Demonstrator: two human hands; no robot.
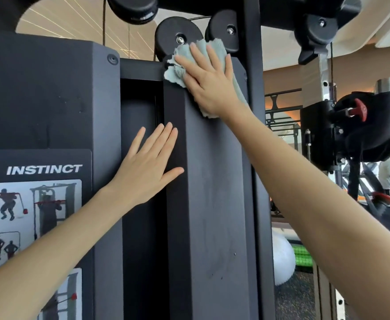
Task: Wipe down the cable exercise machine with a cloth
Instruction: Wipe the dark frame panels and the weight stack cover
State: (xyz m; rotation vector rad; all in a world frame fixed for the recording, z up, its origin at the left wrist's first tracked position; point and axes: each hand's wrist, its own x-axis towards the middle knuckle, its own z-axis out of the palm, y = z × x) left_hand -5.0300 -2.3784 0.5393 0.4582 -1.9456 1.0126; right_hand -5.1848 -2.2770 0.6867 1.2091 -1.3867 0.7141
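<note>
Wiping hand: the right hand point(210, 86) is laid flat on the cloth point(179, 73), fingers straight and spread; nothing is clasped.
Cloth: pale blue-green, pressed high on the cable machine point(212, 192), just below a black pulley point(175, 35); its middle is hidden under the palm.
Left hand point(147, 172): held open, fingers straight, at an upright edge of the machine; contact is perhaps made, but cannot be confirmed.

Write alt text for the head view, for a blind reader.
A right hand presses a pale teal cloth flat against the top of a black cable machine column, under two pulleys. The left hand rests open on the column lower down, beside an INSTINCT exercise placard.
</note>
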